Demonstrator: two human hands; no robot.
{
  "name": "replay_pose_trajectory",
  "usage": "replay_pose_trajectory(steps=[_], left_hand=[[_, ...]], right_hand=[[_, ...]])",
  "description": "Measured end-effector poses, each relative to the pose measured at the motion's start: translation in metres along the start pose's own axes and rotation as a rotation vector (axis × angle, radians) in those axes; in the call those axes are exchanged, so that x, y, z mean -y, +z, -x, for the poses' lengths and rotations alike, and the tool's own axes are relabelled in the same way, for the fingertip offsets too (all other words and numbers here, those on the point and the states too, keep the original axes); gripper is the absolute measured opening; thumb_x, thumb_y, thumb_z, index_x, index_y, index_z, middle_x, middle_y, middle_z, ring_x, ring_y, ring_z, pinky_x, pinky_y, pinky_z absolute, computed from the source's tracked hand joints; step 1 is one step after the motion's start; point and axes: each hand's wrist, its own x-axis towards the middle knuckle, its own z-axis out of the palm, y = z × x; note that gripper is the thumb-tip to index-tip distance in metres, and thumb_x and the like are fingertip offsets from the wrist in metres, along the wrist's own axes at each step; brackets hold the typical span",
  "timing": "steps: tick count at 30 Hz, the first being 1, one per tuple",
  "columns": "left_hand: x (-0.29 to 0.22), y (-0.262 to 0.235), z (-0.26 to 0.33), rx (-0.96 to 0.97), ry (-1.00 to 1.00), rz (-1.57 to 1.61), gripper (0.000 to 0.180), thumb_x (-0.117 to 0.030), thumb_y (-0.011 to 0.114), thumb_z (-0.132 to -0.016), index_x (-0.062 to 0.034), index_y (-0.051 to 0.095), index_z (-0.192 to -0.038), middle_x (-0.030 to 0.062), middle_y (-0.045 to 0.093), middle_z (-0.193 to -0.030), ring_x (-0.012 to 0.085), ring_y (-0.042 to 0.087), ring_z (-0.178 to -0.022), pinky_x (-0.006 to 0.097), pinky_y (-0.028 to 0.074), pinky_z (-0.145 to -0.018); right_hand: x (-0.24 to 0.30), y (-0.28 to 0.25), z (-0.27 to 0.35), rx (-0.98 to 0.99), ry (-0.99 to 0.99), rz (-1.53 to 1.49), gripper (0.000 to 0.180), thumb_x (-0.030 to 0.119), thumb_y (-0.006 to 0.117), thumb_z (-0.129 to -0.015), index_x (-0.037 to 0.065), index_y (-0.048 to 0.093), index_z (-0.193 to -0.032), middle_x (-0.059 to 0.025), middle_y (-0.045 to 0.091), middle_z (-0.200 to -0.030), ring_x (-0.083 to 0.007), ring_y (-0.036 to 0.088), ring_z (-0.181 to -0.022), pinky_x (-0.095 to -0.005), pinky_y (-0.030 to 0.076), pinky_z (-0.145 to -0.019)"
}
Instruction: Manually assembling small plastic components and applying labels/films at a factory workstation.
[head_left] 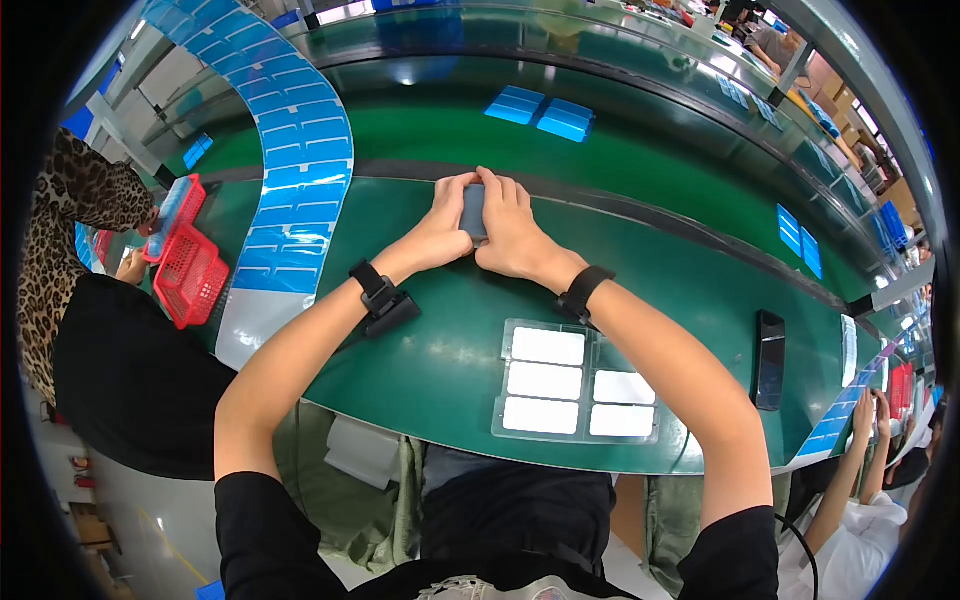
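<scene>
Both hands are at the far side of the green table, wrapped round a small dark grey rectangular slab (473,212) shaped like a phone. My left hand (447,225) grips its left edge, and my right hand (514,232) closes on the right edge, thumbs near the top. The fingers hide much of the slab, so its exact kind is unclear. Below my right forearm lies a clear plastic tray (588,364) with several white rectangular pieces (543,381) in its slots; my arm covers one corner of it.
A long strip of blue film pieces (305,165) curves along the left. Beyond the table edge runs a green conveyor (420,125) carrying blue sheets (565,119). A black phone (769,360) lies at right. Red baskets (190,275) stand beside a person at left; another person's hands (872,415) work at far right.
</scene>
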Motion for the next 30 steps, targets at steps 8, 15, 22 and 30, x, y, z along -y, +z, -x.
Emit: replay_pose_trajectory(steps=[8, 15, 22, 30], left_hand=[[0.002, -0.001, -0.002, 0.060, 0.091, -0.274, 0.086, 0.001, 0.070, -0.072, 0.0047, 0.039, -0.152, 0.0233, 0.042, -0.149, 0.0415, 0.045, -0.143, 0.043, 0.040, -0.120], [-0.034, 0.016, 0.015, 0.088, 0.149, -0.243, 0.084, -0.005, 0.078, -0.065, 0.0051, 0.050, -0.144, 0.0216, 0.053, -0.138, 0.0407, 0.055, -0.131, 0.043, 0.047, -0.114], [-0.058, 0.038, 0.014, 0.337, 0.165, -0.005, 0.101, -0.026, 0.091, -0.078, -0.0007, 0.036, -0.159, 0.0220, 0.043, -0.164, 0.0342, 0.045, -0.151, 0.046, 0.039, -0.124], [-0.073, 0.076, -0.006, 0.293, 0.203, -0.144, 0.101, -0.045, 0.097, -0.074, 0.0037, 0.050, -0.149, 0.0190, 0.058, -0.137, 0.0332, 0.058, -0.132, 0.042, 0.048, -0.112]], right_hand=[[0.002, -0.020, -0.005, 0.110, -0.021, 0.168, 0.082, 0.008, 0.075, -0.070, -0.010, 0.045, -0.144, -0.0327, 0.052, -0.136, -0.0524, 0.053, -0.124, -0.0524, 0.048, -0.110], [-0.015, -0.038, 0.022, 0.002, -0.171, 0.197, 0.067, 0.013, 0.077, -0.059, -0.009, 0.060, -0.120, -0.0291, 0.063, -0.110, -0.0455, 0.062, -0.104, -0.0485, 0.055, -0.094], [-0.039, -0.098, 0.069, 0.112, -0.132, 0.181, 0.070, 0.016, 0.079, -0.060, -0.008, 0.062, -0.123, -0.0264, 0.063, -0.116, -0.0439, 0.063, -0.109, -0.0469, 0.055, -0.099], [-0.072, -0.119, 0.090, 0.142, -0.146, 0.253, 0.070, 0.010, 0.082, -0.063, -0.002, 0.057, -0.128, -0.0211, 0.058, -0.121, -0.0420, 0.058, -0.109, -0.0469, 0.051, -0.095]])
